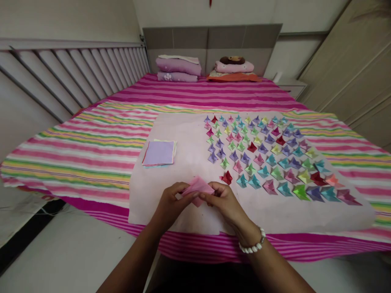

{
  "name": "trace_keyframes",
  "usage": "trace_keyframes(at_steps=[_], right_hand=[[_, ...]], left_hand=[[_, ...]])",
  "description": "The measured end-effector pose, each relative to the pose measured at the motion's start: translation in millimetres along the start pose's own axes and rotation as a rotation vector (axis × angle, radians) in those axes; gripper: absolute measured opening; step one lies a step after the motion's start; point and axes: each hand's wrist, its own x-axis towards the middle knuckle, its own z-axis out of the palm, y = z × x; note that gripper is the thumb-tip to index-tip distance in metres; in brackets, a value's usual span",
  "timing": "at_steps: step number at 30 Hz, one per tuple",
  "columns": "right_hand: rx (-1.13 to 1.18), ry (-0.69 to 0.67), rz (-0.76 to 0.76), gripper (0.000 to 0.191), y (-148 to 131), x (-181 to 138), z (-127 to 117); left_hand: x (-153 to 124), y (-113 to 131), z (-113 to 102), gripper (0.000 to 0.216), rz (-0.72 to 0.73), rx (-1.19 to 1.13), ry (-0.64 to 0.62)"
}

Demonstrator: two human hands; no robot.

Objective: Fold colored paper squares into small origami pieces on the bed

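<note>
Both my hands pinch a pink folded paper (198, 187) over the near part of a pale sheet (171, 191) spread on the bed. My left hand (172, 203) grips its left side with closed fingers. My right hand (224, 201), with a white bead bracelet on the wrist, holds its right side. A stack of coloured paper squares (159, 153), lilac on top, lies to the left beyond my hands. Several small folded paper shapes (269, 158) in many colours sit in rows on the right of the sheet; a red one (227, 177) is closest to my right hand.
The bed has a pink striped cover (91, 142). Folded purple bedding (177, 67) and pillows (233, 69) lie at the headboard. A slatted rail (76, 69) runs along the left. A nightstand (291, 86) and wardrobe doors (351, 69) stand on the right. Grey floor (61, 252) lies below.
</note>
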Motion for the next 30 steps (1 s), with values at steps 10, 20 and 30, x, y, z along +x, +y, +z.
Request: trace_keyframes(at_steps=[10,20,30], right_hand=[[-0.007,0.040,-0.035,0.025,0,-1,0],[0.044,0.073,-0.207,0.060,0,-6,4],[-0.067,0.140,-0.266,0.031,1,-7,2]], left_hand=[[-1,-8,5,0.028,-0.153,-0.461,-0.044],[-2,-19,8,0.015,-0.244,-0.616,0.075],[-3,-22,5,0.011,-0.180,-0.537,0.115]])
